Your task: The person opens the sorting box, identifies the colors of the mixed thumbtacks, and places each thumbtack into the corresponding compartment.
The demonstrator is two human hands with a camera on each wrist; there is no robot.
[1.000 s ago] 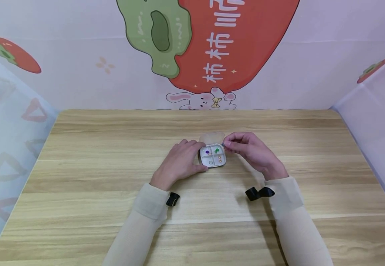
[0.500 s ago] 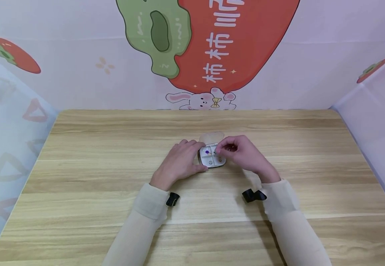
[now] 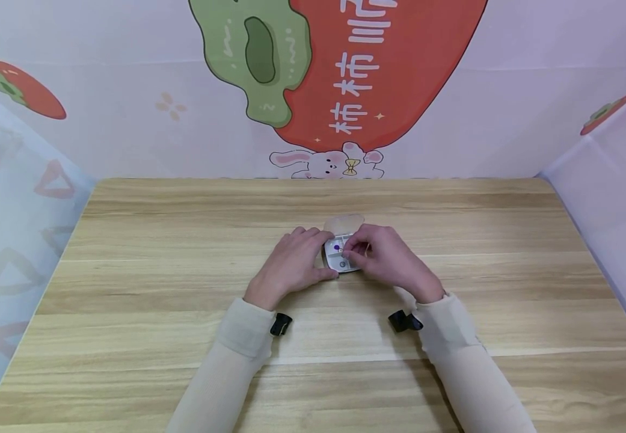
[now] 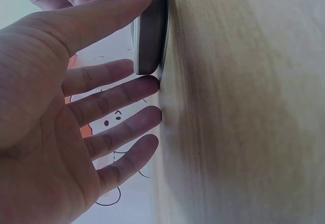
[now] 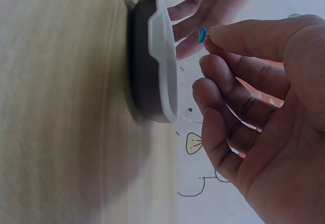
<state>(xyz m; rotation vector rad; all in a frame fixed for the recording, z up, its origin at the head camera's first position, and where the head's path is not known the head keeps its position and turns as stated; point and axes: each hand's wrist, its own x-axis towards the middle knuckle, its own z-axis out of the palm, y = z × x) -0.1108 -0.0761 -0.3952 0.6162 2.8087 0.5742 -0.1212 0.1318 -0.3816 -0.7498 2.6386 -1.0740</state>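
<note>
A small white four-compartment pill box (image 3: 330,262) lies on the table, its clear lid (image 3: 345,224) folded back. My left hand (image 3: 293,261) grips its left side, thumb at the near edge and fingers at the far edge. In the right wrist view, my right hand (image 5: 259,87) pinches a blue-headed stud (image 5: 202,34) with a thin metal post between thumb and index finger. That hand hovers over the box and covers its right compartments. A purple piece (image 3: 337,247) sits in the back left compartment; a small silvery round piece (image 3: 343,264) lies in the front left one.
The wooden table (image 3: 156,288) spreads around the box on every side. Printed cloth (image 3: 128,120) hangs behind the table and along both sides. Black straps with buckles (image 3: 281,324) are on both wrists.
My right hand has moved left from beside the box to above it, still pinching the stud, and now hides the green and orange pieces. The left hand and box have stayed put.
</note>
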